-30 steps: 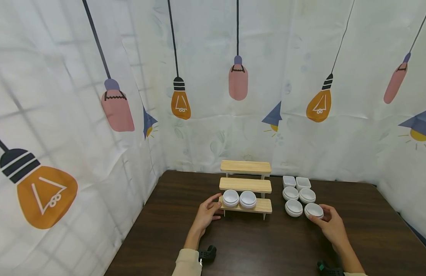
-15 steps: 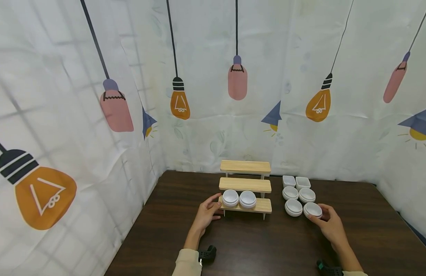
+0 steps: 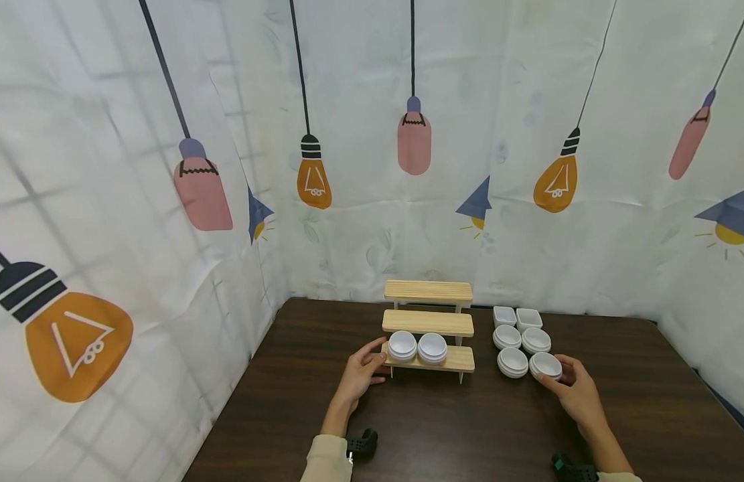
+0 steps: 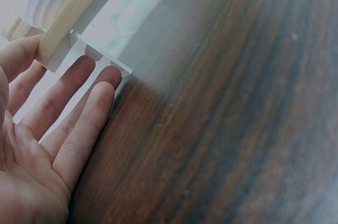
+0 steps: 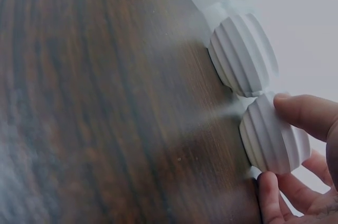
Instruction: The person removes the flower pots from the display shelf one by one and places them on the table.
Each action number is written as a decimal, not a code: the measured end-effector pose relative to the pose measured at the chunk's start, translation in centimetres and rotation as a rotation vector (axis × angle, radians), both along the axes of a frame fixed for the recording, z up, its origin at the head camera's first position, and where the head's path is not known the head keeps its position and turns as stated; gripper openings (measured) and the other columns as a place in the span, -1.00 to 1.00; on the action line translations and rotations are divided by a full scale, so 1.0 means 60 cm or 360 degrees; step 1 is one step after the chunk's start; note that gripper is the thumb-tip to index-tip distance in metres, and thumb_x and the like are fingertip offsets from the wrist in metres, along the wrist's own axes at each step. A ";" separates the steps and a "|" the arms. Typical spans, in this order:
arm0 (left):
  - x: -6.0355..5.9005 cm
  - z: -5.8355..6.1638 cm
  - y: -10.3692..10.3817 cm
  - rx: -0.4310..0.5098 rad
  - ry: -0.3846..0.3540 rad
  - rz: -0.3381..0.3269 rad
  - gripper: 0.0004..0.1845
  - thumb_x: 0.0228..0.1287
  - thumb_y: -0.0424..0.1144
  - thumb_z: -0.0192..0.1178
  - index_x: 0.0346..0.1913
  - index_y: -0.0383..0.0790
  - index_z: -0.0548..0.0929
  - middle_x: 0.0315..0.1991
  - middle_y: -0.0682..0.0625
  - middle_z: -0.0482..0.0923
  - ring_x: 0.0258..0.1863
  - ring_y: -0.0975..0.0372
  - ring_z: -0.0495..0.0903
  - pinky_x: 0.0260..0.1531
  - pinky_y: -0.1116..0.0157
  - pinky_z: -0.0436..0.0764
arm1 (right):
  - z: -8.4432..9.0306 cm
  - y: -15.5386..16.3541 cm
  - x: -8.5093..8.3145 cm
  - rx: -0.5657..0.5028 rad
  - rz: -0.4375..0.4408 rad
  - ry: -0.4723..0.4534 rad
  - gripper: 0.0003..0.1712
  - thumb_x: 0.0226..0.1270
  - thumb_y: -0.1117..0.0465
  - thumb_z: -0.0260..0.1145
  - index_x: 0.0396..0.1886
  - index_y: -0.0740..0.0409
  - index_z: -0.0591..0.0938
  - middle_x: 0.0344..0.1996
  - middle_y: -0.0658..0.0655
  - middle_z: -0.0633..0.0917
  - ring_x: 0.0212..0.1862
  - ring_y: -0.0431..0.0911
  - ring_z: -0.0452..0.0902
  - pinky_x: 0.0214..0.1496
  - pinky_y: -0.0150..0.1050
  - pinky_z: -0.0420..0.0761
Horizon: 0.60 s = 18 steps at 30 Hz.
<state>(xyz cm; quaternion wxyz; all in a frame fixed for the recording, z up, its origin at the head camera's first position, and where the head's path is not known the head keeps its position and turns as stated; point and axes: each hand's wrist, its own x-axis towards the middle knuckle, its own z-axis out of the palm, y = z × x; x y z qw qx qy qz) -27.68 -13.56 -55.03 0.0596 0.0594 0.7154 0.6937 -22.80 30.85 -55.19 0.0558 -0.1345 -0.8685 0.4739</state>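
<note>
R hand, the nearer, has thumb & fingers gripping a bowl R of the rack; L hand, fingers loosely straight, touches rack's L end.

Noted a free lane along the dark tabletop between left hand and right hand, running back between tiered stand and neighbouring bowl. Found upper two boards open from above; limited on bottom board to a narrow strip at the right end, past two round bowls. Recorded left hand obstructing the stand's left end. Found held bowl reachable from above; hemmed in by right hand, neighbouring bowl, and, behind, rear bowls and square dishes. Observed cloth wall closing off the back.
</note>
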 end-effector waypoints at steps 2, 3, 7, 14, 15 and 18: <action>-0.001 0.000 0.000 0.0000 0.0000 -0.0001 -0.46 0.53 -0.10 0.19 0.48 -0.13 0.44 0.02 -0.17 0.73 -0.06 0.02 0.74 -0.15 0.14 0.76 | -0.001 -0.001 0.000 0.0003 -0.0002 0.0017 -0.08 0.34 -0.10 0.47 0.48 0.25 0.29 0.28 0.38 0.51 -0.11 -0.42 0.37 -0.19 -0.45 0.47; -0.001 -0.001 0.000 0.0000 0.0000 -0.0001 -0.46 0.53 -0.10 0.19 0.48 -0.13 0.44 0.02 -0.18 0.73 -0.06 0.03 0.74 -0.15 0.15 0.76 | -0.001 -0.001 0.000 0.0004 -0.0003 0.0020 -0.09 0.34 -0.10 0.47 0.48 0.25 0.29 0.28 0.38 0.51 -0.11 -0.43 0.37 -0.19 -0.45 0.47; -0.001 -0.001 0.000 0.0000 0.0001 -0.0002 -0.46 0.53 -0.10 0.19 0.48 -0.13 0.44 0.03 -0.20 0.72 -0.07 0.03 0.75 -0.15 0.15 0.76 | 0.000 -0.001 0.000 0.0003 -0.0003 0.0009 -0.07 0.33 -0.12 0.47 0.49 0.24 0.28 0.28 0.36 0.51 -0.13 -0.48 0.35 -0.19 -0.46 0.47; -0.002 -0.002 0.001 0.0002 -0.0003 -0.0002 -0.47 0.53 -0.10 0.19 0.47 -0.13 0.45 0.03 -0.19 0.72 -0.06 0.01 0.75 -0.15 0.14 0.76 | 0.003 -0.003 -0.003 0.0012 -0.0011 -0.0026 -0.05 0.32 -0.13 0.47 0.50 0.22 0.28 0.29 0.36 0.50 -0.03 -0.28 0.42 -0.19 -0.45 0.48; -0.002 -0.001 0.000 0.0002 -0.0002 -0.0002 -0.47 0.53 -0.11 0.19 0.47 -0.13 0.45 0.02 -0.19 0.72 -0.07 0.01 0.75 -0.15 0.14 0.76 | 0.003 -0.004 -0.004 0.0013 -0.0009 -0.0027 -0.05 0.32 -0.12 0.47 0.50 0.23 0.27 0.29 0.37 0.50 0.00 -0.21 0.44 -0.19 -0.44 0.48; -0.001 -0.001 0.000 0.0001 0.0003 -0.0003 -0.47 0.53 -0.11 0.18 0.47 -0.14 0.45 0.02 -0.19 0.72 -0.08 0.03 0.75 -0.15 0.14 0.76 | 0.004 -0.005 -0.004 0.0010 -0.0007 -0.0022 -0.06 0.33 -0.11 0.47 0.50 0.23 0.27 0.29 0.38 0.50 0.09 -0.05 0.46 -0.19 -0.45 0.47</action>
